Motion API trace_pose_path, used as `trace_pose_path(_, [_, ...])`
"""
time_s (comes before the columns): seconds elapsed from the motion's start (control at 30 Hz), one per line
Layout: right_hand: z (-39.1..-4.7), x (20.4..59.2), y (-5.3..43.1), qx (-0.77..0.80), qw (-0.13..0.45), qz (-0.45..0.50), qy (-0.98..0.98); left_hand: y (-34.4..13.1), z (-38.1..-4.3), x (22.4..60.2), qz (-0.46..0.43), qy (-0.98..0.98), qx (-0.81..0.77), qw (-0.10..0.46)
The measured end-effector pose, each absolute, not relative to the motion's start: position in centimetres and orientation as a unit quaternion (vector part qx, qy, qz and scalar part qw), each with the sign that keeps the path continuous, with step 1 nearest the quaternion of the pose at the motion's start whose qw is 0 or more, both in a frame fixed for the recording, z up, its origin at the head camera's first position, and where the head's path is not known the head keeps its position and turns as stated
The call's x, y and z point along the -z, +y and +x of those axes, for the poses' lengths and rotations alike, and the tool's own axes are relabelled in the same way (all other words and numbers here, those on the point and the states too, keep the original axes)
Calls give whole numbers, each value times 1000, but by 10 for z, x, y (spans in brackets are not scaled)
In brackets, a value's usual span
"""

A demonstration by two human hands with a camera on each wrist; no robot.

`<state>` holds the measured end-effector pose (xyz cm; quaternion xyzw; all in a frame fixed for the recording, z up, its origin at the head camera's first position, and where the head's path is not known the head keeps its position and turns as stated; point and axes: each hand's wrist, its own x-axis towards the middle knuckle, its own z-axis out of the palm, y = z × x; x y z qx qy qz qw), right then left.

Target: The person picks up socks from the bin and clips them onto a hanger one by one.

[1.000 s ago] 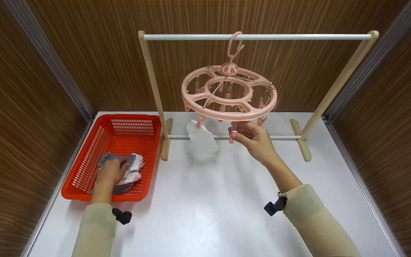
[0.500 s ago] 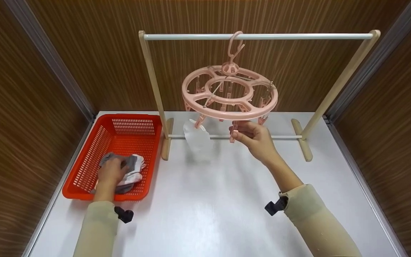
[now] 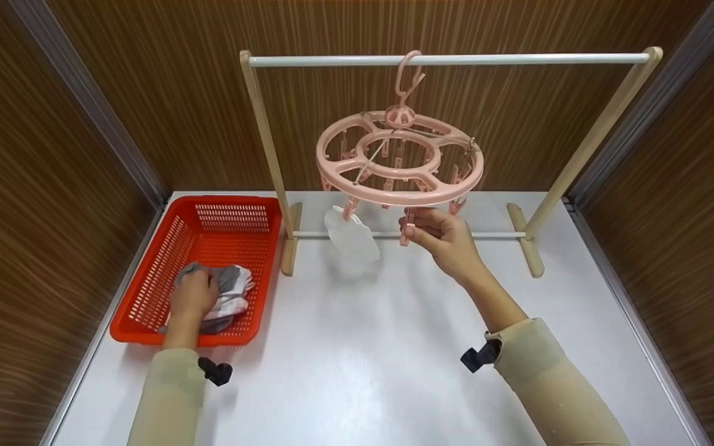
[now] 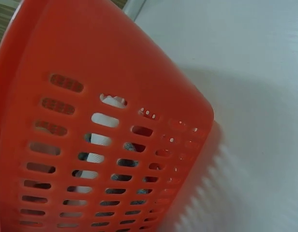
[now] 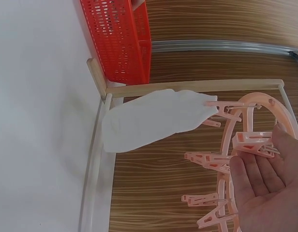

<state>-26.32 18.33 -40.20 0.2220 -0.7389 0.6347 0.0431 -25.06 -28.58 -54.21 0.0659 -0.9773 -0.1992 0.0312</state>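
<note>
Though limp, oblong sock (image 5: pixel 156 120) near right hand (image 3: pixel 450 244) with plastic peg (image 5: pixel 251 138)

Basket: red plastic, slotted walls, upright; taken as landmark (image 3: pixel 268 279).
Cloth pile: grey and white pieces (image 3: pixel 231 303), crumpled and overlapping, inside the basket toward its near end; partly covered by the left hand (image 3: pixel 194 296); count not readable.
Clip hanger: pink double ring with cross arms (image 3: pixel 409 199), hanging to the right of the basket and higher than it, hook uppermost, clips dangling beneath.
White piece: plain, elongated, sock-like (image 5: pixel 156 118); hangs slantwise to the right of the basket, upper end caught in one hanger clip, lower end loose.
Gripped clip: pink (image 5: pixel 253 137), farther right of the basket than the white piece; pinched between thumb and fingers of the right hand (image 3: pixel 453 248).
</note>
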Motion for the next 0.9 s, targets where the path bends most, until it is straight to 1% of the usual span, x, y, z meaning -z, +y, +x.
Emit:
trace_pose_path(0.07, [-263,401,183,-634,44,222,-740,-285,-251,543,60,-975,209,55])
trace_pose_path(0.13, [-263,400,184,-631,46,222,-742,-285,-251,544,49,-972,221,58])
trace_pose_path(0.2, [-263,399,184,-632,46,220,-742,-285,-251,544,29,-970,238,24])
trace_pose_path(0.27, [-267,404,186,-632,47,221,-741,-285,-251,545,16,-967,254,-30])
trace_pose_path(0.33, [-272,410,187,-635,49,223,-738,-285,-252,545,5,-964,257,-72])
trace_pose_path(0.37, [-274,414,188,-634,50,224,-738,-285,-253,546,2,-964,254,-84])
trace_pose_path(0.43, [-279,420,190,-635,53,230,-736,-284,-254,547,1,-966,245,-86])
trace_pose_path(0.63, [-277,419,188,-638,53,226,-735,-282,-253,547,-16,-976,217,-8])
trace_pose_path(0.7, [-272,413,187,-637,52,223,-736,-281,-253,547,-10,-977,213,21])
trace_pose_path(0.9, [-263,401,184,-641,49,221,-733,-279,-252,545,8,-973,215,85])
